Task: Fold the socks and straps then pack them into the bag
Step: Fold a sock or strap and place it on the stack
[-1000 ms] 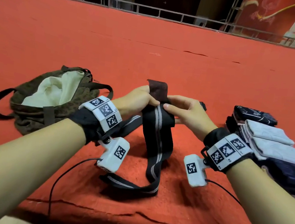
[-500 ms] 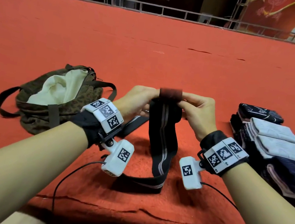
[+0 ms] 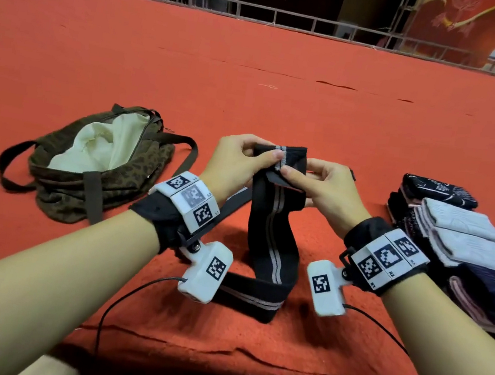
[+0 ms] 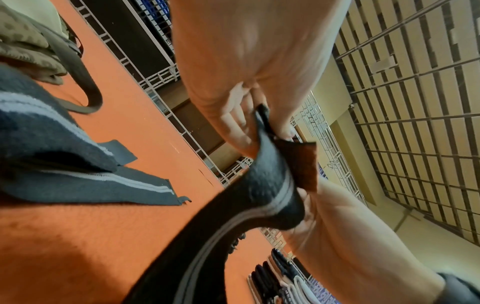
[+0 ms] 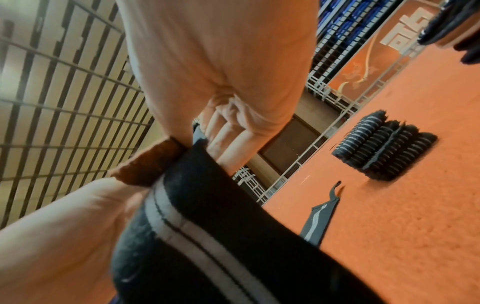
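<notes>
Both hands up over the red carpet. Left hand (image 3: 237,160) and right hand (image 3: 324,188) each pinch the top end of the black strap (image 3: 274,223) with pale stripes, both grips closed on it. The strap hangs down, its tail lying on the carpet. Left of strap: open camouflage bag (image 3: 83,170). Right of strap: stacked folded socks (image 3: 456,229).

Black wristbands (image 3: 160,218), white coded marker blocks (image 3: 188,199), cabled white camera pods (image 3: 207,272).
</notes>
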A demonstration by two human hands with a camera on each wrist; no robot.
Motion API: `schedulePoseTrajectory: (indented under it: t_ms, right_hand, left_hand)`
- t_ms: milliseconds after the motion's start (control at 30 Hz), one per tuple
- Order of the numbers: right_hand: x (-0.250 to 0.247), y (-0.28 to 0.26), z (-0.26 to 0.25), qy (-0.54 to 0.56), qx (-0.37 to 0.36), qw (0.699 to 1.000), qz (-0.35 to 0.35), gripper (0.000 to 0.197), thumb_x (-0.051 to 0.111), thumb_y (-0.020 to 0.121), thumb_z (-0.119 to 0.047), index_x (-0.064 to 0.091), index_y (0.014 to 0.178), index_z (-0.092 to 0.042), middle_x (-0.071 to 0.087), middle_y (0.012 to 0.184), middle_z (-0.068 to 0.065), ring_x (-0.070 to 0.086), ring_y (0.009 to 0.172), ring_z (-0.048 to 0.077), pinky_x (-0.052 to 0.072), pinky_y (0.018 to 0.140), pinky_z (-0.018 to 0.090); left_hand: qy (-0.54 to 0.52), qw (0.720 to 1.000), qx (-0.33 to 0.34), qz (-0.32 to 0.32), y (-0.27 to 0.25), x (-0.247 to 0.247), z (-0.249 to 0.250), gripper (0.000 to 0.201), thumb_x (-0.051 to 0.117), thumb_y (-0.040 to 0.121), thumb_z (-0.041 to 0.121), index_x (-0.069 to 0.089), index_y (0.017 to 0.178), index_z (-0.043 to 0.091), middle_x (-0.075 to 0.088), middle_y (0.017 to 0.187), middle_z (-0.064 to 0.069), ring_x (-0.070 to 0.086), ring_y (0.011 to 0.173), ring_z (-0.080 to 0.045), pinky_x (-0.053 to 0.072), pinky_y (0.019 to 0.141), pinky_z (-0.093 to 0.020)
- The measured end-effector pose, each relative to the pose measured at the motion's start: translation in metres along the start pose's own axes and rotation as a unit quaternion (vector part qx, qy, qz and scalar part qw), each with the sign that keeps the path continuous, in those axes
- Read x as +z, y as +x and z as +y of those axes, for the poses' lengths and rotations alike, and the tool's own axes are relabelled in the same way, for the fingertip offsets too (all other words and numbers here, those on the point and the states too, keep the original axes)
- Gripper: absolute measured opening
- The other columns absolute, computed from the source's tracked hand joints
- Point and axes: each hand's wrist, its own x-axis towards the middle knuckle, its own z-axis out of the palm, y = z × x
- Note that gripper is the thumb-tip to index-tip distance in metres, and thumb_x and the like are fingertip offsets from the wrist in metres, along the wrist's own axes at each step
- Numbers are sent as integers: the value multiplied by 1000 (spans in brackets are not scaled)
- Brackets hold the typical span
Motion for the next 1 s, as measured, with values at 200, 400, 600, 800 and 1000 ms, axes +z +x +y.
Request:
schedulePoseTrajectory:
  t_ms: [200, 400, 600, 800, 1000]
  right_hand:
    - [6, 0, 7, 28, -8, 996, 82, 20, 79, 87, -18, 76, 99, -2, 76, 78, 7, 71, 69, 14, 55, 58, 26]
    - [3, -4, 9, 110, 49, 992, -30, 29, 71, 92, -5, 69, 121, -4, 76, 112, 14, 74, 100, 25, 60, 85, 36]
    - [5, -3, 3, 101, 33, 993, 43, 30, 78, 84, -3, 70, 113, -1, 77, 104, 16, 74, 92, 24, 59, 82, 39]
    - [-2, -3, 6, 112, 18, 993, 18, 33, 68, 92, -3, 68, 124, -13, 73, 120, 11, 74, 99, 35, 61, 65, 39]
    - [0, -4, 6, 89, -54, 992, 67, 23, 68, 90, 4, 76, 106, -10, 78, 95, 1, 73, 81, 14, 56, 52, 27]
  left_hand:
    - [-18, 989, -113, -92, -3, 0, -3, 41, 79, 86, 12, 64, 123, 7, 76, 108, -13, 76, 85, -21, 61, 66, -32]
    - [1, 998, -48, -50, 0, -5, -2, 33, 72, 86, -6, 70, 116, 7, 75, 105, -7, 73, 93, -19, 62, 79, -31]
    - [-11, 997, -51, -51, -5, -3, -5, 29, 74, 88, 8, 69, 116, 11, 75, 112, -11, 73, 103, -29, 60, 87, -49]
    - [1, 994, -68, -84, -5, -7, -2, 26, 64, 93, 1, 69, 118, 7, 75, 109, -12, 73, 84, -16, 58, 63, -22]
    - [-39, 981, -150, -119, -4, -9, 7, 26, 42, 99, 17, 65, 112, 13, 60, 100, -12, 59, 83, -26, 45, 62, -28]
